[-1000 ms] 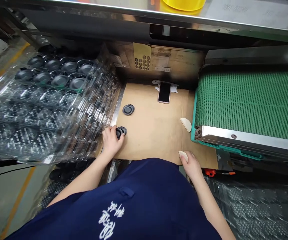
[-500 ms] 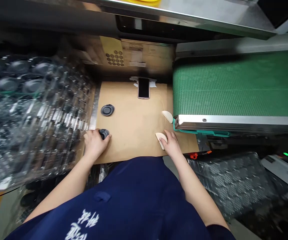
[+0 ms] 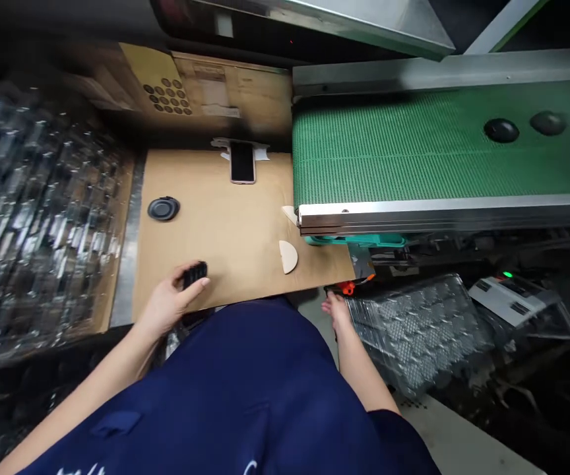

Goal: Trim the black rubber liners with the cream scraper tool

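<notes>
Across from me, a person in a navy shirt (image 3: 245,382) works with forearms splayed, the left hand (image 3: 166,303) angled inward over the lower-left part of a brown cardboard-covered worktop (image 3: 225,231). The right hand (image 3: 337,310) hangs lower right of centre, past the worktop's front edge, near a small bright-orange object (image 3: 348,288) and clear plastic trays (image 3: 413,330). A stretch of brown board separates the left hand from a cream half-moon pad (image 3: 289,257) right of centre; farther right, the silver rail (image 3: 413,210) of a green conveyor belt (image 3: 388,152) bounds the space. The left fingers pinch a black piece with a ridged edge (image 3: 194,274), thumb on the near side, just above the front edge. The right fingers are curled; whether they grip anything, I cannot tell. A dark-grey round cap (image 3: 163,208) lies at centre left.
</notes>
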A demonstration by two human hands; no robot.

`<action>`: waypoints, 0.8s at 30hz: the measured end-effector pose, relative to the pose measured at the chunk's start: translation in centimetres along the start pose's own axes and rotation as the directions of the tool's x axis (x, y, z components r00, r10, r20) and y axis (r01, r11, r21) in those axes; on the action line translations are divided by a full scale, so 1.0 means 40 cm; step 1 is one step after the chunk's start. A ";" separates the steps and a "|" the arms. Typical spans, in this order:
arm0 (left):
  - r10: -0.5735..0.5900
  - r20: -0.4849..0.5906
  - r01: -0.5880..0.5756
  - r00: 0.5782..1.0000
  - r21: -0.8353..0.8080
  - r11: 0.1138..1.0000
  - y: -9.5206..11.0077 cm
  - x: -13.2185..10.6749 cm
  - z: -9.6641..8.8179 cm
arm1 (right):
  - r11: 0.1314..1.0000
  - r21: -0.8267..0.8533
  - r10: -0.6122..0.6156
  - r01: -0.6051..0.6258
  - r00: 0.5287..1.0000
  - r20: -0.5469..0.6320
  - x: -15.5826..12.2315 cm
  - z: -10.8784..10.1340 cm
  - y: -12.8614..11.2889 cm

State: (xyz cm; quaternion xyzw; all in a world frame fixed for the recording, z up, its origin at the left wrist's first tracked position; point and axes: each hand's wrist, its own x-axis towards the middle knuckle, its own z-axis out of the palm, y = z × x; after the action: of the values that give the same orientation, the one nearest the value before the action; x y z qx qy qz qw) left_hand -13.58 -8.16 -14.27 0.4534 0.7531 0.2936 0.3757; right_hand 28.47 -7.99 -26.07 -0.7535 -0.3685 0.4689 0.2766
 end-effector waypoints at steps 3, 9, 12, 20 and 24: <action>0.007 0.084 0.002 0.996 -0.106 0.994 0.045 -0.066 0.058 | 0.995 0.093 0.041 -0.033 0.996 -0.074 0.086 -0.032 0.027; 0.010 0.148 0.013 0.989 -0.150 0.989 0.096 -0.159 0.124 | 0.984 0.176 -0.008 0.043 0.980 -0.198 0.122 -0.068 0.092; -0.006 0.132 0.019 0.991 -0.098 0.995 0.080 -0.195 0.152 | 0.982 0.147 -0.090 0.122 0.974 -0.209 0.078 -0.134 0.111; -0.087 0.143 0.072 0.986 0.106 0.992 -0.054 -0.228 0.256 | 0.857 -0.172 -0.329 0.486 0.772 0.544 -0.032 -0.252 -0.024; -0.193 0.130 0.168 0.973 0.185 0.968 -0.142 -0.223 0.312 | 0.644 -0.358 -0.189 0.677 0.593 0.783 -0.036 -0.176 -0.115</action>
State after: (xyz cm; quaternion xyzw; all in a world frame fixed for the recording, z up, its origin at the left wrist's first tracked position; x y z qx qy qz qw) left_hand -3.09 -17.32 -22.83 0.4341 0.7842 0.1575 0.4145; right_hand 33.09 -7.01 -18.98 -0.4475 -0.7593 0.4712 -0.0339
